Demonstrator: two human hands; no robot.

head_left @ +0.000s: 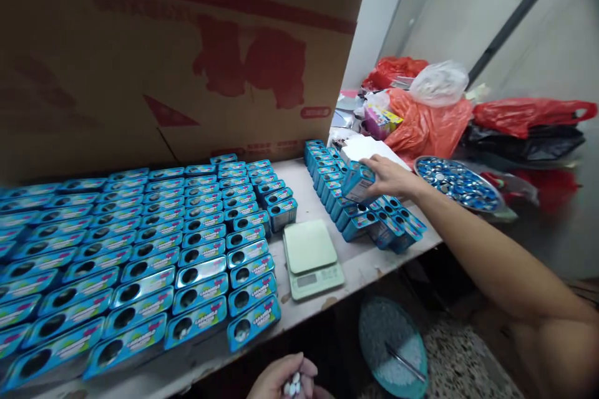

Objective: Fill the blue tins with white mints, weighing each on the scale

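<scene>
My right hand (390, 176) grips a blue printed tin (359, 184) by its upper end. It holds the tin, tilted, over a group of similar tins (358, 223) on the right of the table. My left hand (276, 377) is cupped at the bottom edge of the view, fingers curled around a few small white candies (294, 383). Between the two groups of tins lies a pale kitchen scale (309, 248) with nothing on its plate. Rows of blue tins (201, 290), each with a round hole in the top, fill the left of the table.
A large cardboard box (187, 75) stands behind the tins. Below the table edge is a teal basin (369, 336) of white pieces with a metal utensil (405, 361). At right are a round tray (423, 162) of small blue-and-silver pieces and red plastic bags (430, 128).
</scene>
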